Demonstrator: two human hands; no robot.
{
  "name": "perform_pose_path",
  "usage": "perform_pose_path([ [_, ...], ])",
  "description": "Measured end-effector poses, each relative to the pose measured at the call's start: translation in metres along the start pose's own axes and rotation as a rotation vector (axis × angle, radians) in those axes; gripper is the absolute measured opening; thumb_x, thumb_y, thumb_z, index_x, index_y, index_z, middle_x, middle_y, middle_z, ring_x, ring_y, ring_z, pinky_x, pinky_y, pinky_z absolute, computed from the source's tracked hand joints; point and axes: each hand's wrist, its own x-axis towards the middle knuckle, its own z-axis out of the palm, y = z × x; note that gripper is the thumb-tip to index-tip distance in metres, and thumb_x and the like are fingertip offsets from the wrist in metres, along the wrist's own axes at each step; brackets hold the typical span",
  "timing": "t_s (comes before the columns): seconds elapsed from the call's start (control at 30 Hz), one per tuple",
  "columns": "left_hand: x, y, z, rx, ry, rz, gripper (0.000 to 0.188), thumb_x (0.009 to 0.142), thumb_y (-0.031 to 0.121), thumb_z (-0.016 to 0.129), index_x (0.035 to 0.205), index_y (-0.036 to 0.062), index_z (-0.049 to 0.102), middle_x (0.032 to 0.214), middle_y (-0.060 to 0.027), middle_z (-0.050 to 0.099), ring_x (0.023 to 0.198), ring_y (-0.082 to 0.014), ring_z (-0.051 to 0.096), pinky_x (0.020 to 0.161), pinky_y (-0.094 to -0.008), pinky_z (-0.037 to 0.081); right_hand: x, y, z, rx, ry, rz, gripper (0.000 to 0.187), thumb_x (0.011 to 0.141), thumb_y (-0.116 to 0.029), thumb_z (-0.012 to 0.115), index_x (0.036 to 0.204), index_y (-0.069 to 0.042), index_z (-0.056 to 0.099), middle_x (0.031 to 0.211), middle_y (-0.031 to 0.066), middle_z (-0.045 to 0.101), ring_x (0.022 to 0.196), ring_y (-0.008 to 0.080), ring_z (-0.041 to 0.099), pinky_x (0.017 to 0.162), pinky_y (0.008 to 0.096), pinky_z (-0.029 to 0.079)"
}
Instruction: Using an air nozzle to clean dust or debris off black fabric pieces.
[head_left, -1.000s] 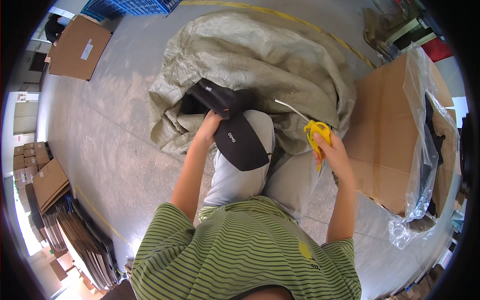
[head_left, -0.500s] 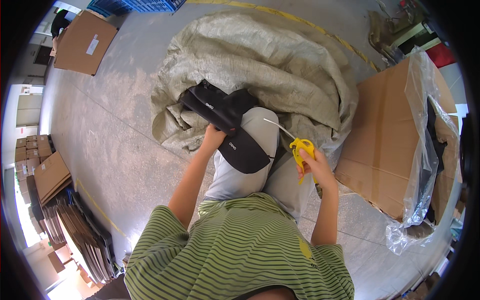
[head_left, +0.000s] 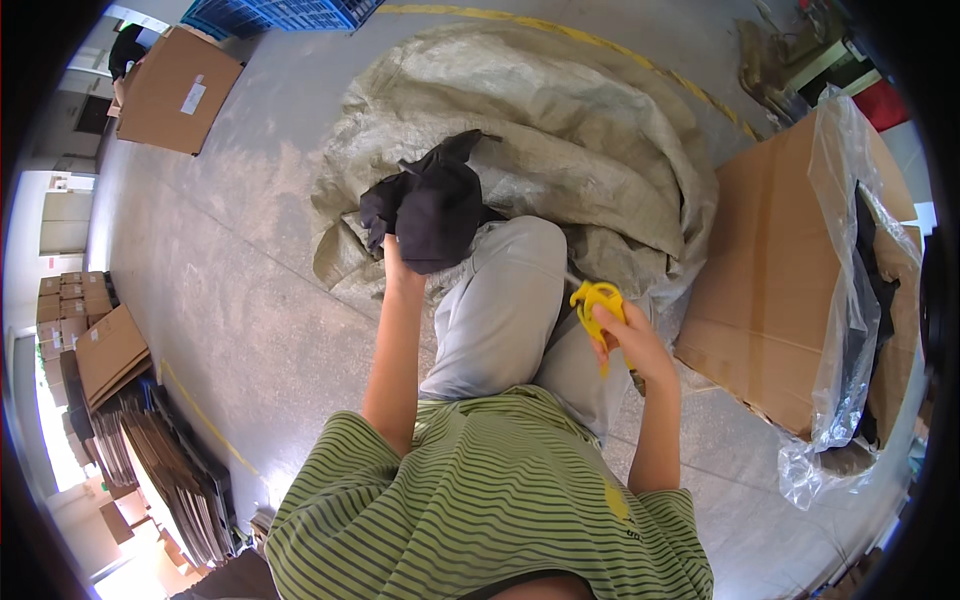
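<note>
A bunched black fabric piece hangs over the far side of my left knee, gripped from below by my left hand. The cloth covers most of those fingers. Its exact kind is hard to make out in this folded state. Over my right thigh, my right hand is closed round a yellow air blow gun, held apart from the cloth. The gun's thin nozzle is hard to see now. Beyond my knees lies a large, crumpled beige woven sack, just behind the black fabric.
On my right stands a big cardboard box with a clear plastic liner and dark items inside. Flattened cartons are stacked at left. Another carton, beside a person, and blue crates are farther off.
My left hand has lifted and turned the black fabric, so its flat flap and printed side no longer show. The air blow gun has shifted slightly, its nozzle no longer plainly visible.
</note>
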Motion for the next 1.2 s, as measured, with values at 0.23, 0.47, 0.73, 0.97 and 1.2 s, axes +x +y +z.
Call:
perform_pose_path([
  [0.23, 0.01, 0.014, 0.056, 0.04, -0.192, -0.006, 0.041, 0.091, 0.031, 0.044, 0.121, 0.0019, 0.047, 0.118, -0.0133, 0.052, 0.107, -0.0271, 0.051, 0.094, -0.0375, 0.042, 0.03, -0.012, 0.028, -0.042, 0.036, -0.153, 0.029, 0.089, -0.029, 0.054, 0.102, -0.004, 0.054, 0.057, -0.0005, 0.048, 0.043, 0.0067, 0.043, 0.041, 0.0217, 0.037],
  [0.47, -0.002, 0.001, -0.016, 1.228, 0.014, 0.471, 0.015, 0.088, 0.023, 0.048, 0.095, 0.0106, 0.053, 0.098, -0.0021, 0.05, 0.093, -0.0156, 0.048, 0.068, -0.024, 0.045, 0.049, -0.02, 0.025, 0.053, -0.019, -0.124, 0.03, 0.09, -0.033, 0.051, 0.098, -0.004, 0.051, 0.059, 0.0026, 0.051, 0.045, 0.0102, 0.05, 0.042, 0.0227, 0.042],
  [0.73, -0.014, 0.019, -0.018, 2.264, -0.293, 0.68, 0.015, 0.083, 0.021, 0.056, 0.078, 0.0098, 0.048, 0.067, 0.0025, 0.041, 0.049, -0.0055, 0.038, 0.046, -0.0185, 0.034, 0.047, -0.02, 0.02, 0.089, -0.099, -0.098, 0.032, 0.088, -0.037, 0.052, 0.095, -0.005, 0.049, 0.059, 0.0037, 0.051, 0.045, 0.0118, 0.051, 0.044, 0.0245, 0.045],
  [0.97, -0.035, 0.08, 0.06, 0.918, 0.217, -0.463, 0.054, 0.062, 0.025, 0.073, 0.11, 0.0041, 0.057, 0.095, -0.0098, 0.059, 0.081, -0.0194, 0.056, 0.074, -0.0294, 0.046, 0.035, -0.031, 0.001, 0.065, 0.034, -0.076, 0.03, 0.088, -0.035, 0.053, 0.093, -0.006, 0.048, 0.058, 0.0026, 0.049, 0.045, 0.0099, 0.047, 0.044, 0.0235, 0.043],
  [1.2, -0.027, 0.107, 0.093, 1.13, 0.027, -0.157, 0.049, 0.066, 0.028, 0.075, 0.102, -0.0004, 0.058, 0.098, -0.0041, 0.057, 0.087, -0.014, 0.053, 0.078, -0.028, 0.043, 0.031, -0.03, 0.006, -0.145, -0.038, -0.066, 0.03, 0.089, -0.033, 0.052, 0.095, -0.004, 0.052, 0.058, 0.0021, 0.05, 0.046, 0.0088, 0.049, 0.042, 0.0224, 0.042],
])
